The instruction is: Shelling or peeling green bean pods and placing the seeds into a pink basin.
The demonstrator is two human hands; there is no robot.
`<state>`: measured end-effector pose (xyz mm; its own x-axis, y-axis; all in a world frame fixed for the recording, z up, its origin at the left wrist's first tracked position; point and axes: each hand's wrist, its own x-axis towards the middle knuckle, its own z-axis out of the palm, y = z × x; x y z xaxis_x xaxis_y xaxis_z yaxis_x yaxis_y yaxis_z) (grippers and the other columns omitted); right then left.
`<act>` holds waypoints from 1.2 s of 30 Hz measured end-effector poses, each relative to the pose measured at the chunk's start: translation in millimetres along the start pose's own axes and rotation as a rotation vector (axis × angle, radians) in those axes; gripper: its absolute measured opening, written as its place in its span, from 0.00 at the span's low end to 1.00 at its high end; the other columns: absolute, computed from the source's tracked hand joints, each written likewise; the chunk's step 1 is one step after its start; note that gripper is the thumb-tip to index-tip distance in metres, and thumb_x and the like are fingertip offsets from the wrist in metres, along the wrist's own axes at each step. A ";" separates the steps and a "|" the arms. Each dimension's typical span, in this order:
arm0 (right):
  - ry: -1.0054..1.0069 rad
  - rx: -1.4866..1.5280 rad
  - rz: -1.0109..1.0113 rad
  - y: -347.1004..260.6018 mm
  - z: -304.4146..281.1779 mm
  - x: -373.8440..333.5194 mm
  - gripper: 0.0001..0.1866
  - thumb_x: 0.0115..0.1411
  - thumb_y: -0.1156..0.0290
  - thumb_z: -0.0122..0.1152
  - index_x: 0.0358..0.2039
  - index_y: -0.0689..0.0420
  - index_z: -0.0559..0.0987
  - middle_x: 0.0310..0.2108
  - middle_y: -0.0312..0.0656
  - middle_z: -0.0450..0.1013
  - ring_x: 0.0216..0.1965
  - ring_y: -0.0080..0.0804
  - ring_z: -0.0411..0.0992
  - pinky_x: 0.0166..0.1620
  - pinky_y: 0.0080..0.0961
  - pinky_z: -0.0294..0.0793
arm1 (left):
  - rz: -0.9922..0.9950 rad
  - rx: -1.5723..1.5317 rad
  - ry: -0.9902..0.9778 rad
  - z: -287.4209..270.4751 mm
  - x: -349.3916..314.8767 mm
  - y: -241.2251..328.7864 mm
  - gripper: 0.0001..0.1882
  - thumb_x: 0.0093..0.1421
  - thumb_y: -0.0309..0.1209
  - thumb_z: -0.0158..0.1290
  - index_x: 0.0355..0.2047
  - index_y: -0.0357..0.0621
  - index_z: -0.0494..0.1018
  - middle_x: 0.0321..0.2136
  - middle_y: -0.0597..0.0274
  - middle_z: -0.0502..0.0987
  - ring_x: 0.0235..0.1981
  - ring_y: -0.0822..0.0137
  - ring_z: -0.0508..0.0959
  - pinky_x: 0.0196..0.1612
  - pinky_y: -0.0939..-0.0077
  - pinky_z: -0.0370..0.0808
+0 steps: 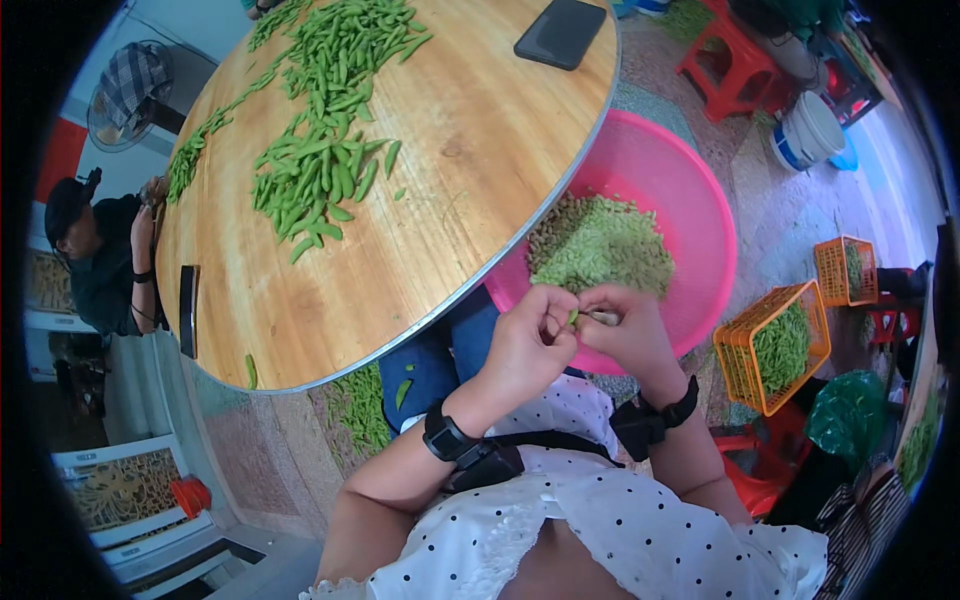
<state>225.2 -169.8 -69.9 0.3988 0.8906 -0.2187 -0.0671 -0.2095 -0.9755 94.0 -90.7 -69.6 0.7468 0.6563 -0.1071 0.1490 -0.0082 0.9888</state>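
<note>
Close together over the near rim of a pink basin [712, 300], my left hand [530, 330] and my right hand [632, 325] meet at the fingertips. Between them shows a small piece of a green soybean pod [573, 316], pinched by my left fingers. My right thumb and fingers are closed against it; something pale and shiny at those fingers is too small to name. Shelled beans [600, 245], light green with browner ones at the edges, are heaped in the basin. On the round wooden table [470, 200] lies a long pile of whole soybean pods [325, 170].
A black phone [562, 32] lies at the table's far right, a dark flat object [188, 310] at its left edge. Another person [105, 250] sits at the left. Orange crates [772, 345] of pods, a red stool [735, 75] and a white bucket [808, 130] stand on the right.
</note>
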 end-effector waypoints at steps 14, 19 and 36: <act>0.306 -0.403 -0.059 18.6 -39.1 16.5 0.08 0.46 0.76 0.56 0.29 0.63 0.77 0.22 0.37 0.73 0.24 0.21 0.70 0.30 0.19 0.69 | -0.181 -0.322 -0.027 -50.7 -21.6 21.6 0.09 0.52 0.18 0.46 0.35 0.38 0.68 0.23 0.74 0.66 0.24 0.85 0.64 0.25 0.92 0.60; 0.267 -0.374 -0.019 22.3 -45.6 15.2 0.06 0.47 0.77 0.56 0.26 0.64 0.77 0.22 0.38 0.73 0.25 0.21 0.70 0.31 0.19 0.68 | 0.001 0.460 -0.210 -151.2 -89.0 74.2 0.06 0.47 0.21 0.50 0.28 0.41 0.74 0.21 0.62 0.72 0.23 0.70 0.71 0.25 0.78 0.67; -0.051 0.143 -0.047 -60.3 -1.3 30.7 0.09 0.57 0.71 0.47 0.35 0.62 0.71 0.21 0.32 0.66 0.16 0.15 0.59 0.18 0.12 0.56 | -0.072 0.538 0.579 -221.8 -27.5 44.6 0.08 0.55 0.25 0.49 0.34 0.36 0.72 0.24 0.59 0.74 0.18 0.72 0.71 0.21 0.81 0.67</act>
<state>242.7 -130.3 -17.7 0.3582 0.9181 -0.1700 -0.1807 -0.1104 -0.9773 -63.7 58.2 0.5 0.2897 0.9559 0.0477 0.5873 -0.2169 0.7798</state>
